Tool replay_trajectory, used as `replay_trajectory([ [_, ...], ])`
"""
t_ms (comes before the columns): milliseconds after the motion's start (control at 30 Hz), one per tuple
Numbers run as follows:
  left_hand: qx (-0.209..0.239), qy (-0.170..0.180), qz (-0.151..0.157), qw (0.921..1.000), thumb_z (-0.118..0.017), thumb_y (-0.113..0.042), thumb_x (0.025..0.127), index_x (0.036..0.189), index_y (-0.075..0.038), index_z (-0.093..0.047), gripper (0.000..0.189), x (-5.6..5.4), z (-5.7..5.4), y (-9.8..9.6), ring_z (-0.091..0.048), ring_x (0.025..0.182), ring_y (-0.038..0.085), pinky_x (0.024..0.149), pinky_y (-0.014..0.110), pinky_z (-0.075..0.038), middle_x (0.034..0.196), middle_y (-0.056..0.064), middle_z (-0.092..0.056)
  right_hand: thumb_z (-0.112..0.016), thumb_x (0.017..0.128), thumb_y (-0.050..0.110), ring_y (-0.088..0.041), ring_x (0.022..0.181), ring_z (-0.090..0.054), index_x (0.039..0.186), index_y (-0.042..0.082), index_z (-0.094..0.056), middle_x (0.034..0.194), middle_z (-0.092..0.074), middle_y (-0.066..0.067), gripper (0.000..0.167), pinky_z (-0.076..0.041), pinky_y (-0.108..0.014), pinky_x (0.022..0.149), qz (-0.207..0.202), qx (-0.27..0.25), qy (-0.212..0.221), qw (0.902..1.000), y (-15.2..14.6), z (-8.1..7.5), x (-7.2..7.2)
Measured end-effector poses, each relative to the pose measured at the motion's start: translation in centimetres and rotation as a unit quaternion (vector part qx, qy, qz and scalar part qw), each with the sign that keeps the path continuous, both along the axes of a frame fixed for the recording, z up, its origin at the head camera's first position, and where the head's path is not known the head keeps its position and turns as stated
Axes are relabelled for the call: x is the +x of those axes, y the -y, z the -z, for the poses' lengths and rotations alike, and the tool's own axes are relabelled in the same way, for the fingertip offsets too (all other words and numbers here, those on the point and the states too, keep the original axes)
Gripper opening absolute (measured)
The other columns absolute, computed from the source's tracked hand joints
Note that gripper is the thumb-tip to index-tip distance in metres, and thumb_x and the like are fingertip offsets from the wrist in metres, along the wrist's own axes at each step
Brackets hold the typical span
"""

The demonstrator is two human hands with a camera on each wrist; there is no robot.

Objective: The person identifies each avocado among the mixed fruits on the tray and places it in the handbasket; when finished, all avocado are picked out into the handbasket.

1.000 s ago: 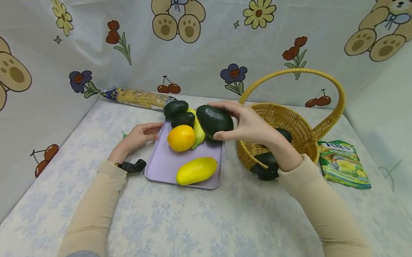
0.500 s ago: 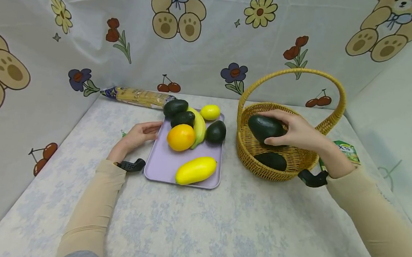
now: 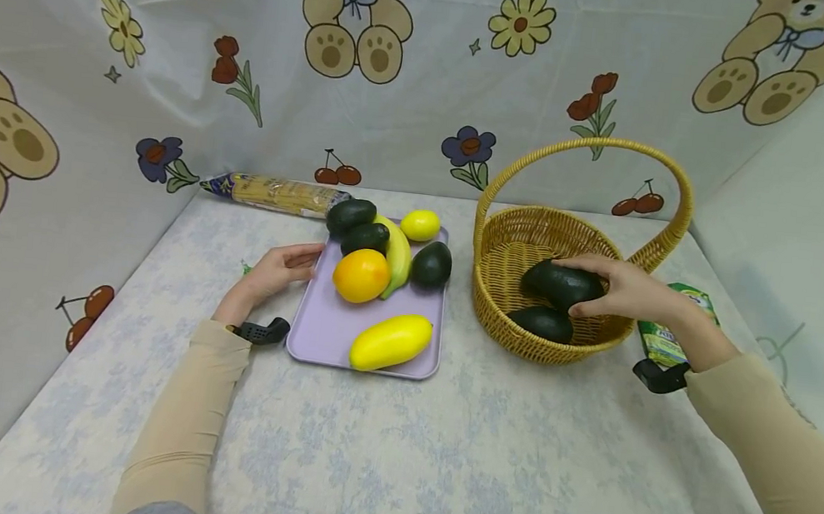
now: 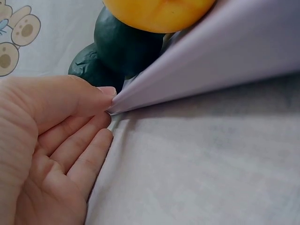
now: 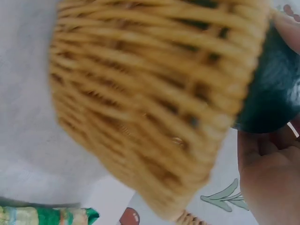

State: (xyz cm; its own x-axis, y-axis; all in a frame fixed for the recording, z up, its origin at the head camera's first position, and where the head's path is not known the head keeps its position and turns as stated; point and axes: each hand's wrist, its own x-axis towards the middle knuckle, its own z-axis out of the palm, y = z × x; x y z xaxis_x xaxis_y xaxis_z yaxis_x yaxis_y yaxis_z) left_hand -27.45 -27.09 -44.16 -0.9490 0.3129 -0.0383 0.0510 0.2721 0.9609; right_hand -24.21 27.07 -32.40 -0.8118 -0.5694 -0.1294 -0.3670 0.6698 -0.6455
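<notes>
My right hand holds a dark green avocado low inside the wicker basket. A second avocado lies in front of it in there. In the right wrist view the basket's woven wall hides part of the gripped avocado. At the left, my left hand pinches the edge of the lilac tray, thumb and fingertips meeting at the rim in the left wrist view. On the tray sit a banana, a lemon, an orange-yellow fruit, a yellow oblong fruit and several avocados.
A pack of dry spaghetti lies behind the tray. Right of the basket is a green FOX'S candy bag, partly behind my right wrist. The basket's tall handle arches over it. A printed cloth hangs at the back.
My right hand has carried the avocado from over the tray rightward into the basket and lowered it beside the other one. The left hand stays at the tray's edge.
</notes>
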Motion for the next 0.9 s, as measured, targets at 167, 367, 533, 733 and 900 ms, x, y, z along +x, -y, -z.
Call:
replay_trajectory([
  [167,0.013,0.007,0.004,0.9999,-0.058,0.0,0.092,0.142,0.002,-0.038,0.054,-0.1,0.1,0.1,-0.034,0.134,0.029,0.103,0.025,-0.038,0.146,0.017,-0.036,-0.075,0.082,0.027,-0.03,0.104,-0.053,0.141,0.015,-0.045,0.139,-0.041,-0.013,0.067,-0.05,-0.042,0.078,-0.005,0.023,-0.011,0.9997,-0.6,0.5,-0.3],
  [367,0.008,0.017,0.01,0.9998,-0.056,0.004,0.091,0.141,0.007,-0.035,0.054,0.7,-1.5,-0.5,-0.032,0.134,0.033,0.104,0.029,-0.037,0.146,0.022,-0.034,-0.076,0.081,0.025,-0.033,0.106,-0.052,0.139,0.013,-0.046,0.138,-0.041,-0.016,0.066,-0.05,-0.043,0.078,-0.013,0.037,-0.024,0.9989,-1.0,1.2,-0.6],
  [533,0.007,0.012,0.007,0.9999,-0.058,0.001,0.092,0.142,0.003,-0.038,0.054,0.0,-0.6,-0.2,-0.034,0.134,0.03,0.105,0.03,-0.036,0.146,0.018,-0.036,-0.077,0.08,0.027,-0.034,0.106,-0.052,0.138,0.013,-0.048,0.137,-0.042,-0.019,0.066,-0.05,-0.044,0.079,-0.014,0.05,-0.033,0.9981,-1.3,1.7,-0.6],
  [733,-0.004,-0.006,0.002,1.0,-0.06,-0.003,0.092,0.142,0.0,-0.04,0.054,-0.3,0.1,0.1,-0.036,0.133,0.028,0.105,0.031,-0.037,0.145,0.016,-0.038,-0.078,0.079,0.028,-0.033,0.105,-0.052,0.136,0.011,-0.05,0.134,-0.046,-0.019,0.066,-0.049,-0.044,0.079,-0.012,0.067,-0.035,0.997,-1.4,2.1,-0.6],
  [900,-0.006,-0.009,0.005,0.9999,-0.06,-0.003,0.092,0.142,0.001,-0.039,0.054,-0.1,0.2,0.1,-0.036,0.133,0.029,0.104,0.03,-0.037,0.145,0.017,-0.038,-0.077,0.079,0.028,-0.035,0.109,-0.05,0.135,0.009,-0.051,0.134,-0.045,-0.022,0.064,-0.047,-0.047,0.082,-0.013,0.095,-0.037,0.9947,-1.4,2.5,-0.7],
])
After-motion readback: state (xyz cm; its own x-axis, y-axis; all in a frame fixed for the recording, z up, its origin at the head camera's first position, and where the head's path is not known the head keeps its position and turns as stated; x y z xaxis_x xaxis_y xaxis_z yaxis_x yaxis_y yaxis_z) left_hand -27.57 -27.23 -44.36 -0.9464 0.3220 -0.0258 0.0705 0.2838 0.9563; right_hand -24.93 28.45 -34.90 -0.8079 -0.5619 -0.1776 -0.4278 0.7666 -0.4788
